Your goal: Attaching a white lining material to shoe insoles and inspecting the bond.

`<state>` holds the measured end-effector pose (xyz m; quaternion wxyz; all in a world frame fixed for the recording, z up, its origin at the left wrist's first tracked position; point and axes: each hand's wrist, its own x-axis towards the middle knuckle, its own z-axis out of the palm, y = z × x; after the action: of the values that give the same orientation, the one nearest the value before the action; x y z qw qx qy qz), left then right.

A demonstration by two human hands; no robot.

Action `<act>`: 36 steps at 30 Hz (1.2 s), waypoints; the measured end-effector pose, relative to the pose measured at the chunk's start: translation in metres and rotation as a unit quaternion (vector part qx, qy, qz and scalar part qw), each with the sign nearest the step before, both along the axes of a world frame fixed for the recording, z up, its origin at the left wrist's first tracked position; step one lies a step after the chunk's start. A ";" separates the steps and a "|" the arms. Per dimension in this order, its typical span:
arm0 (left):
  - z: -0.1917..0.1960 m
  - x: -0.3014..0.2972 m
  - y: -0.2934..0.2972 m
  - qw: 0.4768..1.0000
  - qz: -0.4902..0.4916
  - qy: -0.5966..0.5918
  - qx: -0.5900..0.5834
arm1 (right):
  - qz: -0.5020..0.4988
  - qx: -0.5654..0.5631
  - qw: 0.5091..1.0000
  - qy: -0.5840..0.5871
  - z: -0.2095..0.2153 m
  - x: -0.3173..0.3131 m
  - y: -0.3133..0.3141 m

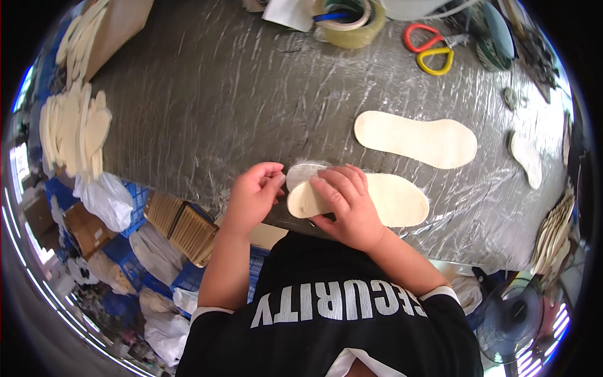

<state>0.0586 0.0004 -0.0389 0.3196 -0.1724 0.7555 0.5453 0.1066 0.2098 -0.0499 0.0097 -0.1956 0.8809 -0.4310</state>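
Note:
A cream fuzzy insole (399,201) lies near the table's front edge, with my right hand (352,204) laid across its narrower part. The fingers bend over its top and the thumb sits at its near edge. From behind its left end shows a paler, whitish rounded piece (303,174). Just left of that end is my left hand (254,191), its thumb and forefinger pinched together; whatever they hold, if anything, is too small to tell. A second cream insole (418,139) lies flat a little farther back, touched by neither hand.
Piled insoles (75,132) stand at the left edge, beside a cardboard box (119,34). At the back are tape rolls (355,28) and red-and-yellow-handled scissors (433,50). A small white insole-shaped piece (526,159) and stacked insoles (553,232) lie right. A fan (510,317) stands below.

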 end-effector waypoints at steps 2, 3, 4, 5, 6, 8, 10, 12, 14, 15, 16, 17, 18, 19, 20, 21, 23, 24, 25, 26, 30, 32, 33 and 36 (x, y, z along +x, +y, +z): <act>-0.011 0.008 0.001 0.999 0.010 -0.014 0.032 | -0.009 -0.028 0.999 0.016 -0.002 0.000 0.001; -0.016 0.013 0.003 0.999 0.016 -0.001 0.049 | 0.004 -0.026 1.000 0.017 -0.002 0.000 0.001; -0.020 0.016 0.003 0.998 0.028 0.001 0.051 | -0.005 -0.030 0.999 0.013 -0.001 0.001 0.001; -0.022 0.017 0.004 0.999 0.009 0.028 0.030 | -0.016 -0.034 0.999 0.008 -0.002 0.001 0.002; -0.023 0.018 0.005 0.998 -0.011 0.054 0.009 | -0.014 -0.032 0.999 0.013 -0.002 0.000 0.002; -0.022 0.019 0.006 0.998 -0.003 0.057 0.014 | -0.013 -0.021 1.000 0.001 0.002 -0.001 0.001; -0.018 0.017 0.006 0.998 0.001 0.059 0.018 | -0.021 -0.004 1.000 -0.018 0.007 -0.004 0.000; -0.011 0.012 0.007 0.998 0.015 -0.022 0.059 | -0.021 0.004 0.999 -0.027 0.008 -0.005 -0.001; -0.012 0.011 0.006 0.996 0.019 -0.027 0.082 | -0.023 0.017 0.999 -0.039 0.009 -0.007 -0.002; -0.013 0.011 0.004 0.994 0.019 -0.032 0.103 | -0.017 0.018 0.999 -0.038 0.011 -0.007 -0.002; -0.012 0.011 0.004 0.994 0.025 -0.031 0.104 | -0.023 0.020 0.998 -0.049 0.012 -0.008 -0.003; -0.011 0.009 0.005 0.993 0.024 -0.037 0.113 | -0.030 0.023 0.997 -0.061 0.013 -0.009 -0.002; -0.011 0.008 0.006 0.991 0.023 -0.044 0.122 | -0.029 0.028 0.997 -0.059 0.012 -0.010 -0.001; -0.011 0.007 0.006 0.991 0.028 -0.043 0.124 | -0.024 0.030 0.998 -0.058 0.012 -0.011 0.000; -0.012 0.006 0.007 0.989 0.028 -0.049 0.140 | -0.024 0.031 0.997 -0.062 0.012 -0.012 0.000; -0.012 0.006 0.007 0.986 0.028 -0.055 0.156 | -0.023 0.033 0.997 -0.066 0.012 -0.012 0.001; -0.009 0.005 0.008 0.984 0.031 -0.058 0.167 | -0.019 0.038 0.997 -0.070 0.012 -0.014 0.001; -0.008 0.004 0.008 0.982 0.031 -0.060 0.177 | -0.019 0.034 0.997 -0.073 0.012 -0.015 0.001; -0.008 0.004 0.009 0.981 0.033 -0.061 0.179 | -0.019 0.030 0.996 -0.077 0.012 -0.015 0.001; -0.009 0.003 0.008 0.980 0.037 -0.059 0.186 | -0.018 0.031 0.996 -0.078 0.012 -0.016 0.001; -0.009 0.003 0.009 0.977 0.048 -0.056 0.201 | -0.018 0.034 0.995 -0.089 0.011 -0.017 0.001; -0.008 0.002 0.009 0.977 0.047 -0.057 0.200 | -0.019 0.035 0.995 -0.096 0.010 -0.017 0.002; -0.008 0.002 0.010 0.977 0.044 -0.058 0.199 | -0.019 0.035 0.994 -0.098 0.010 -0.017 0.002; -0.007 0.002 0.011 0.980 0.036 -0.054 0.188 | -0.022 0.034 0.993 -0.107 0.010 -0.016 0.002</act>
<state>0.0604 0.0115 -0.0456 0.3671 -0.1658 0.6145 0.6783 0.0902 0.2121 -0.0403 0.1009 -0.1289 0.8931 -0.4191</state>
